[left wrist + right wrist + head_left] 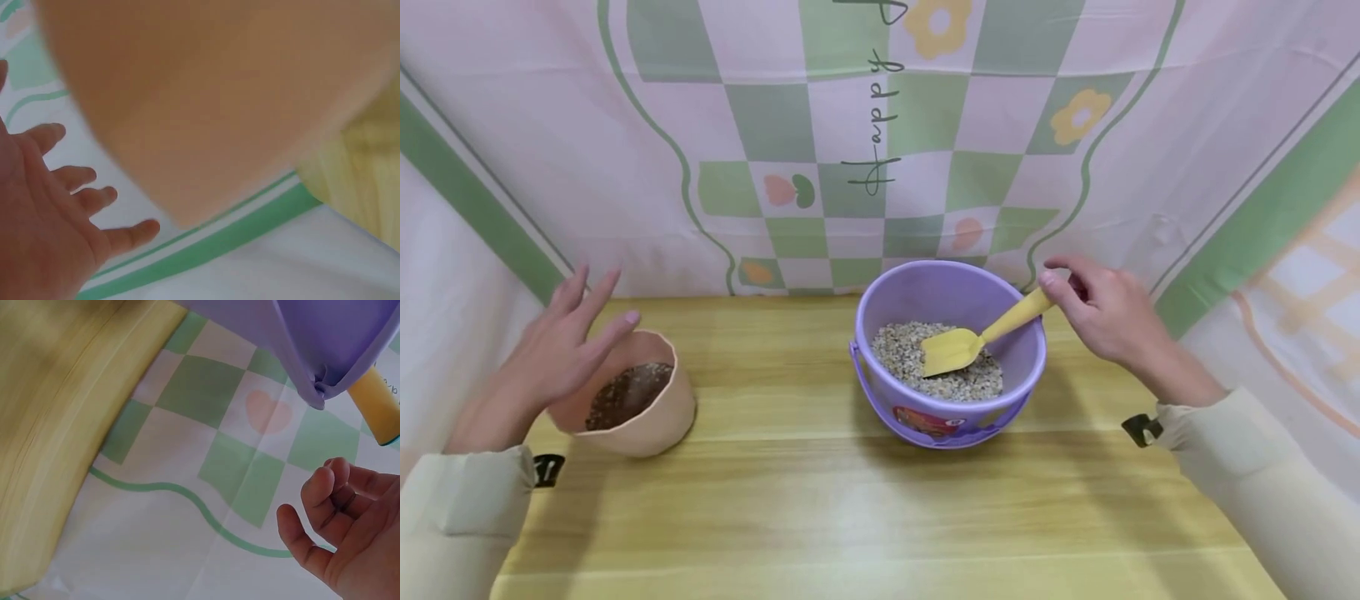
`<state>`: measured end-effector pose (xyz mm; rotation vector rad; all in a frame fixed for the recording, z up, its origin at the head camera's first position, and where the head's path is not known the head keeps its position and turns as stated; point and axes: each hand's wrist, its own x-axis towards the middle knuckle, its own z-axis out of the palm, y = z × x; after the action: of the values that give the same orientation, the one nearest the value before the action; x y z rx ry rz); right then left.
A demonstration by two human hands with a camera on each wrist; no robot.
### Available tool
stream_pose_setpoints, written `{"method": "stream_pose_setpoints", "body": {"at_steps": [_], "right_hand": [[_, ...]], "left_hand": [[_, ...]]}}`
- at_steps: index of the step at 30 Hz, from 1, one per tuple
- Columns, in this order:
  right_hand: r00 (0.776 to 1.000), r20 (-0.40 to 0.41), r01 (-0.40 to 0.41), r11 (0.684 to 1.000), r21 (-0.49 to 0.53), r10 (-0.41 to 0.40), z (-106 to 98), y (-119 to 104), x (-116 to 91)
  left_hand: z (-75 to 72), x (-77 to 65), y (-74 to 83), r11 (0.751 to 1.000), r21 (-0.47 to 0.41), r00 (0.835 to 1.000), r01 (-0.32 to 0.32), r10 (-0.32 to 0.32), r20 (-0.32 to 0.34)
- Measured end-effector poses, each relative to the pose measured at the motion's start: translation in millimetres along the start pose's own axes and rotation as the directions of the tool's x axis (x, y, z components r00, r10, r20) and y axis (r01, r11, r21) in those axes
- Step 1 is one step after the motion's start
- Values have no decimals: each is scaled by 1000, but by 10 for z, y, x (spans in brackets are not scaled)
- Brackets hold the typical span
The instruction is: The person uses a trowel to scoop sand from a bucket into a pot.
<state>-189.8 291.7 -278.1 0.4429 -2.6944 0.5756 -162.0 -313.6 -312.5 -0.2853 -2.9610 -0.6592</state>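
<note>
We have the yellow shovel (pixel 958 348) in the purple bucket (pixel 917 292): blade over the gravel (pixel 895 346), handle sloping up past the rim on the right. Our right hand (pixel 1108 312) is just off the handle end, released, fingers loosely bent; the right wrist view shows a gap between them. Bucket stands upright on the desk (pixel 805 500), right of centre, label (pixel 925 421) on the near side, bail (pixel 868 392) hanging down. Well to the left we've got the peach pot (pixel 658 412), also upright, dark soil (pixel 628 396) inside. Our left hand (pixel 553 350) is at the pot's left side, fingers spread, holding nothing; we can't tell if it touches the rim. Both forearms in pale sleeves (pixel 1247 467). Behind the desk we see a cloth (pixel 850 108) with green-and-white checks and flowers.
</note>
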Motion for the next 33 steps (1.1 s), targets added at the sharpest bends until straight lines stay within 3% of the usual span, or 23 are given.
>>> {"method": "stream_pose_setpoints", "body": {"at_steps": [11, 16, 24, 33], "right_hand": [[1000, 19, 5, 1000, 23, -5, 24, -73, -11], [999, -4, 46, 998, 37, -46, 34, -110, -6], [993, -37, 112, 992, 55, -110, 44, -143, 0], [998, -31, 66, 992, 106, -63, 38, -210, 5]], "left_hand": [[106, -194, -211, 991, -133, 996, 26, -14, 85], [160, -273, -270, 988, -147, 993, 43, -27, 112], [241, -366, -347, 990, -138, 995, 26, -12, 98], [271, -473, -430, 980, -201, 998, -6, 20, 67]]}}
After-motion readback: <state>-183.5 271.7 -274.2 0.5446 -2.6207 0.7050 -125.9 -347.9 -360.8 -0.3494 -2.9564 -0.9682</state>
